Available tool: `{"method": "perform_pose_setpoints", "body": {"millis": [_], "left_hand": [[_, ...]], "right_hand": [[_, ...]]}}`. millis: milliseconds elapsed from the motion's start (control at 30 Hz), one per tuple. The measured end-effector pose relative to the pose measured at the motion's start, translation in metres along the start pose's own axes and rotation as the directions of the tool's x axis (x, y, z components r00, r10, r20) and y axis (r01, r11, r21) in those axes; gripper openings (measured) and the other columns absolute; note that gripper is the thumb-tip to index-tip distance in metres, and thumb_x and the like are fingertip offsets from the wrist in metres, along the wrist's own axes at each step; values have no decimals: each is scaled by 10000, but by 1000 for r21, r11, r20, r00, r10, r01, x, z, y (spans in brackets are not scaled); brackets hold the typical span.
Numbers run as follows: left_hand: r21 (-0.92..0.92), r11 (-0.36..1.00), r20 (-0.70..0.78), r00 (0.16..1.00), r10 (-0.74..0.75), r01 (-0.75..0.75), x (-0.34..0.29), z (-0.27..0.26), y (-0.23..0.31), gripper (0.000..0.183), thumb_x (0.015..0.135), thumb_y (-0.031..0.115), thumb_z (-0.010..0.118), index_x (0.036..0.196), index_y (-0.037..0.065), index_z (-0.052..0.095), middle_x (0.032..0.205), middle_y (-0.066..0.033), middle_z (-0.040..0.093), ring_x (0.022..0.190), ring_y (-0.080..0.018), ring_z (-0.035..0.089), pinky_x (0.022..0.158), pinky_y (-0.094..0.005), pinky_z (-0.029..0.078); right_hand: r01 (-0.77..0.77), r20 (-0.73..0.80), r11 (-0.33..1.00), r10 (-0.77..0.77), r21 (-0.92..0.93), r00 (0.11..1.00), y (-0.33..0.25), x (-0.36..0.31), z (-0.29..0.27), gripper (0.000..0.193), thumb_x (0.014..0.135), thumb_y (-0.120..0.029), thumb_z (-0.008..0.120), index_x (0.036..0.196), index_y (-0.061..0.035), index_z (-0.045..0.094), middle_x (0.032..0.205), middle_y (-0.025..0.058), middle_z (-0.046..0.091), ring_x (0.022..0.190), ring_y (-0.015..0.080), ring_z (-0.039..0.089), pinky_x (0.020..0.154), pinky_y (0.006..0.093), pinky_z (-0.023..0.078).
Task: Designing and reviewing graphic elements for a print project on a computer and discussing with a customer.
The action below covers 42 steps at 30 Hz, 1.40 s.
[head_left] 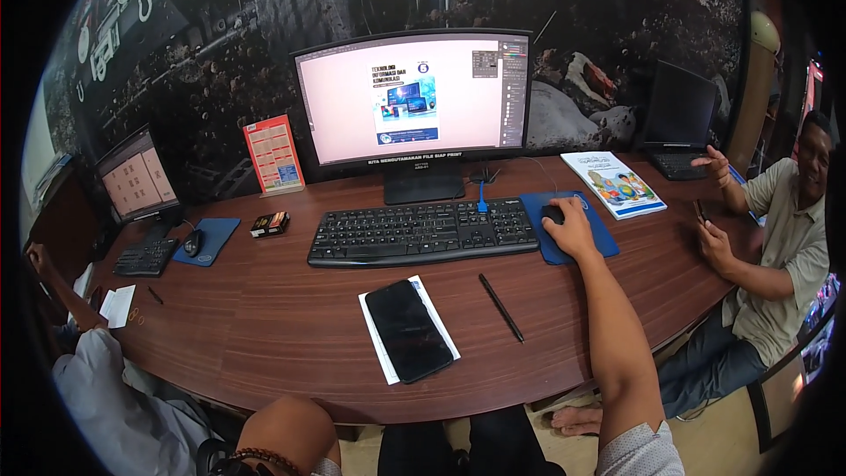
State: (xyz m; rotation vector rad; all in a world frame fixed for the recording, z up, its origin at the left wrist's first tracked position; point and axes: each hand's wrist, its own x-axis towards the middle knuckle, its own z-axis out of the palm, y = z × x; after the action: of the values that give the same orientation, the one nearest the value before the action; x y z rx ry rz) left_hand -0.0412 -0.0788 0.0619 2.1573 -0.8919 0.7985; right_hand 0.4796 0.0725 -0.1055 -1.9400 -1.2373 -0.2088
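My right hand (pixel 571 227) rests over a black computer mouse (pixel 552 213), fingers curved round it, on a blue mouse pad (pixel 564 251). To its left lies a black keyboard (pixel 423 234), with a blue cable end at its top edge. Behind the keyboard a large monitor (pixel 414 101) displays a page layout with a blue and white cover design. My left arm (pixel 286 432) is bent at the lower edge, a beaded bracelet at the wrist; its hand is out of sight. A dark-screened smartphone (pixel 408 329) lies on white paper, with a black pen (pixel 500 307) to the right.
A booklet (pixel 614 183) and a dark laptop (pixel 679 115) are at the right, where a seated person (pixel 780 229) holds a phone. Leftward are a small box (pixel 270 225), a red-framed stand card (pixel 273 154), a second monitor (pixel 137 176), keyboard and mouse, and another person's sleeve (pixel 115 388).
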Motion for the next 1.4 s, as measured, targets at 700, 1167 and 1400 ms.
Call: {"method": "perform_pose_setpoints", "body": {"millis": [700, 1167, 1400], "left_hand": [[22, 999, -27, 999, -44, 45, -14, 3, -11, 247, 727, 193, 600, 761, -42, 671, 651, -203, 620, 620, -366, 662, 678, -624, 556], [39, 995, -44, 995, -85, 87, -15, 4, -7, 258, 733, 192, 594, 772, -52, 671, 656, -217, 620, 634, -379, 663, 703, -638, 551], [48, 994, -52, 994, -100, 102, -11, 8, 3, 264, 736, 191, 591, 777, -57, 671, 659, -223, 620, 641, -385, 664, 715, -645, 548]], "right_hand": [[-10, 13, 1000, 10, 13, 1000, -1, 1, -3, 438, 792, -219, 710, 1187, -49, 625, 1206, 156, 550, 1133, 354, 567, 962, 412, 466], [-10, 18, 1000, 10, 21, 1000, -1, 1, -3, 439, 787, -218, 712, 1184, -50, 631, 1214, 161, 547, 1126, 359, 570, 962, 418, 472], [40, 1, 999, -40, 33, 999, -3, 2, -3, 430, 796, -220, 702, 1189, -62, 628, 1170, 155, 560, 1112, 346, 573, 956, 402, 464]]}}
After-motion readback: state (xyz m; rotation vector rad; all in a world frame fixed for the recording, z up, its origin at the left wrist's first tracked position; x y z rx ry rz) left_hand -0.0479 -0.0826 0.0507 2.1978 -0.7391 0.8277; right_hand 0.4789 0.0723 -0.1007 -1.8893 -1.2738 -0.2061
